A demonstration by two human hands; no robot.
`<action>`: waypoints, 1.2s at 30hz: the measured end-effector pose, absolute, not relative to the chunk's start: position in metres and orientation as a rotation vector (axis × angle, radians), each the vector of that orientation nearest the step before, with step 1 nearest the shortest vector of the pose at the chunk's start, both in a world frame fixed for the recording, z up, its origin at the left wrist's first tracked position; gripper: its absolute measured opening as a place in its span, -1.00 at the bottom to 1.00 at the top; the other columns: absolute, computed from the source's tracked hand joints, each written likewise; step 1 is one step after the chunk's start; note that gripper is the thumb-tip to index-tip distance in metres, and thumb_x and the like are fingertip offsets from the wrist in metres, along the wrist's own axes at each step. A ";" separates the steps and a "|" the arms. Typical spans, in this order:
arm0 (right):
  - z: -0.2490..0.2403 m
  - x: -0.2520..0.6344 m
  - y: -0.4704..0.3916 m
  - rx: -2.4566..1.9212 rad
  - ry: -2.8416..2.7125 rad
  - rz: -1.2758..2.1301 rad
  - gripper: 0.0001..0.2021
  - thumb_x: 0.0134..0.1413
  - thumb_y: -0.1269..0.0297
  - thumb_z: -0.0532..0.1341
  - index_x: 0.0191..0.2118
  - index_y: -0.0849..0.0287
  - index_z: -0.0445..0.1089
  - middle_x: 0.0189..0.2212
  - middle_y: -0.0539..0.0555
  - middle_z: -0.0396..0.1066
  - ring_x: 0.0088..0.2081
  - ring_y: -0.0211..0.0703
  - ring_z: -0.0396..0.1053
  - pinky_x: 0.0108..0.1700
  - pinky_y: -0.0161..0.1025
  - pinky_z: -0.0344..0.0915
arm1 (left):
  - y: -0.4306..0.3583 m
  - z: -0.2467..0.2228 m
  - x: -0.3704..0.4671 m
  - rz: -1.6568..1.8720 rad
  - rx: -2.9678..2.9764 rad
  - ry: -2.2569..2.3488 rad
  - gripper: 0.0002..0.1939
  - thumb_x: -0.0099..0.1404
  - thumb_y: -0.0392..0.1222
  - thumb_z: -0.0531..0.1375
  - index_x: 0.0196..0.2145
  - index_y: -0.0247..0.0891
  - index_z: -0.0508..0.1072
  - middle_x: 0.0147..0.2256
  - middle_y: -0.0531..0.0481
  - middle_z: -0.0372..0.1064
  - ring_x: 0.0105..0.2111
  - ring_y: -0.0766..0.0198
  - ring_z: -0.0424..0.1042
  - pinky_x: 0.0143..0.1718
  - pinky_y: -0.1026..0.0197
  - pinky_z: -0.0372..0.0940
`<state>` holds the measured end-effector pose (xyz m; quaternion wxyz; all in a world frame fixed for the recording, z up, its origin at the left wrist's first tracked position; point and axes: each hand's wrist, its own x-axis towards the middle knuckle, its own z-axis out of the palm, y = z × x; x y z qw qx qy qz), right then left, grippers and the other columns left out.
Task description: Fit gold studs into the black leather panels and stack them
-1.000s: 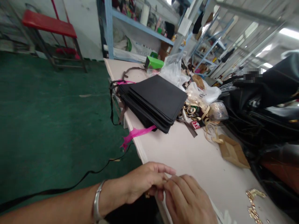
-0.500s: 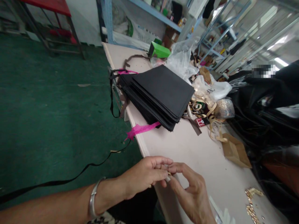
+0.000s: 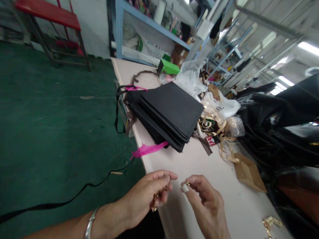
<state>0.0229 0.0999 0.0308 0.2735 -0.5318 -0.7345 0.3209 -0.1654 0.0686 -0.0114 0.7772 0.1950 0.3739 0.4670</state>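
My left hand point(image 3: 152, 189), with a silver bangle on its wrist, is curled at the table's near edge. Several small gold metal pieces point(image 3: 157, 198) show in its palm, under bent fingers. A short gap away, my right hand point(image 3: 205, 202) pinches one small gold metal piece point(image 3: 187, 183) between thumb and forefinger. The thumb has a white covering at its tip. Further along the table lies a stack of black sheets point(image 3: 171, 111), and a pink strip point(image 3: 149, 150) sticks out from under it over the edge.
On the pale table point(image 3: 174, 169) stand an open brown box point(image 3: 250, 174), a green box point(image 3: 168, 67) and plastic bags point(image 3: 191, 76). More gold pieces point(image 3: 270, 224) lie at the lower right. Black material point(image 3: 281, 122) is heaped on the right. A red stool point(image 3: 50, 15) stands at the back left.
My hands have come apart from touching each other. The right now holds a gold piece by itself, and the left has turned so the gold pieces in its palm show.
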 end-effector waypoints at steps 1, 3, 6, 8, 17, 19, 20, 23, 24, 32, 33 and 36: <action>0.034 0.018 0.111 -1.408 -1.970 0.854 -0.88 0.17 0.21 0.24 -0.24 0.12 0.44 -0.41 0.00 0.50 -0.35 -0.16 0.46 -0.24 -0.28 0.36 | 0.070 -0.012 -0.168 1.004 0.427 0.814 -0.64 0.18 0.01 0.27 -0.13 -0.26 0.50 -0.52 0.14 0.28 -0.64 0.49 0.10 -0.62 0.32 -0.14; 0.045 0.004 0.138 -1.354 -1.954 0.838 -0.82 0.20 0.16 0.22 -0.19 0.14 0.44 -0.36 0.04 0.52 -0.31 -0.13 0.48 -0.22 -0.25 0.38 | 0.072 -0.011 -0.174 1.001 0.443 0.840 -0.65 0.15 -0.02 0.29 -0.15 -0.27 0.50 -0.59 0.19 0.21 -0.66 0.50 0.03 -0.62 0.33 -0.18; 0.066 -0.023 0.183 -1.307 -1.972 0.654 -0.77 0.20 0.11 0.20 -0.16 0.14 0.45 -0.32 0.08 0.56 -0.29 -0.10 0.50 -0.20 -0.22 0.38 | 0.076 -0.006 -0.184 1.076 0.441 0.883 -0.64 0.18 0.03 0.25 -0.18 -0.29 0.50 -0.53 0.14 0.28 -0.67 0.52 0.04 -0.63 0.32 -0.22; 0.077 -0.042 0.214 -1.304 -2.043 0.417 -0.79 0.20 0.14 0.19 -0.17 0.13 0.46 -0.32 0.08 0.57 -0.31 -0.09 0.51 -0.21 -0.22 0.36 | 0.081 -0.001 -0.190 1.151 0.442 0.901 -0.59 0.21 0.07 0.22 -0.13 -0.29 0.50 -0.45 0.07 0.36 -0.66 0.51 0.12 -0.63 0.32 -0.20; 0.079 -0.076 0.272 -1.274 -2.488 -0.203 -0.78 0.27 0.39 0.04 -0.12 0.21 0.42 -0.36 0.14 0.52 -0.28 -0.01 0.46 -0.21 -0.18 0.23 | 0.109 0.016 -0.212 1.367 0.514 1.073 -0.50 0.22 0.04 0.24 0.05 -0.26 0.41 -0.27 0.00 0.45 -0.62 0.50 0.17 -0.61 0.32 -0.12; 0.076 -0.069 0.258 -1.192 -2.538 -0.178 -0.80 0.29 0.38 0.03 -0.13 0.20 0.40 -0.36 0.11 0.51 -0.28 -0.03 0.45 -0.20 -0.19 0.23 | 0.113 0.019 -0.217 1.402 0.550 1.135 -0.46 0.22 0.07 0.23 0.06 -0.29 0.39 -0.31 -0.02 0.47 -0.61 0.47 0.16 -0.60 0.32 -0.10; 0.074 -0.064 0.249 -1.158 -2.553 -0.146 -0.80 0.29 0.37 0.03 -0.14 0.19 0.39 -0.36 0.09 0.49 -0.29 -0.04 0.44 -0.20 -0.19 0.23 | 0.115 0.019 -0.219 1.416 0.567 1.161 -0.46 0.22 0.08 0.23 0.05 -0.31 0.38 -0.36 -0.01 0.47 -0.60 0.45 0.16 -0.59 0.32 -0.09; 0.067 -0.049 0.219 -1.135 -2.545 0.024 -0.82 0.29 0.33 0.04 -0.17 0.16 0.40 -0.38 0.07 0.47 -0.31 -0.08 0.43 -0.21 -0.20 0.25 | 0.123 0.015 -0.222 1.468 0.608 1.210 -0.54 0.21 0.12 0.25 -0.10 -0.29 0.42 -0.48 0.07 0.41 -0.59 0.42 0.18 -0.58 0.32 -0.07; 0.064 -0.045 0.208 -1.145 -2.529 0.104 -0.82 0.29 0.32 0.05 -0.18 0.15 0.41 -0.38 0.06 0.47 -0.32 -0.09 0.43 -0.21 -0.20 0.26 | 0.126 0.013 -0.222 1.482 0.620 1.216 -0.59 0.20 0.13 0.25 -0.19 -0.27 0.42 -0.51 0.10 0.38 -0.60 0.43 0.17 -0.57 0.32 -0.06; 0.041 -0.017 0.142 -1.355 -2.019 0.746 -0.80 0.16 0.16 0.21 -0.25 0.13 0.52 -0.39 0.02 0.54 -0.36 -0.15 0.47 -0.28 -0.29 0.36 | 0.137 -0.001 -0.221 1.478 0.827 1.269 -0.69 0.25 0.05 0.20 -0.48 -0.19 0.27 -0.63 0.18 0.29 -0.64 0.41 0.15 -0.53 0.31 0.03; 0.040 -0.009 0.136 -1.395 -1.931 0.807 -0.78 0.14 0.13 0.24 -0.23 0.14 0.53 -0.38 0.03 0.55 -0.34 -0.14 0.47 -0.27 -0.28 0.37 | 0.132 0.000 -0.220 1.445 0.860 1.256 -0.71 0.25 0.04 0.20 -0.46 -0.19 0.29 -0.59 0.16 0.33 -0.63 0.41 0.17 -0.53 0.31 0.04; 0.039 0.017 0.117 -1.490 -1.742 0.928 -0.72 0.11 0.08 0.28 -0.17 0.15 0.55 -0.38 0.04 0.53 -0.32 -0.12 0.45 -0.26 -0.27 0.38 | 0.108 -0.001 -0.216 1.261 0.963 1.183 -0.75 0.21 0.00 0.23 -0.48 -0.21 0.37 -0.57 0.13 0.37 -0.62 0.41 0.20 -0.53 0.31 0.09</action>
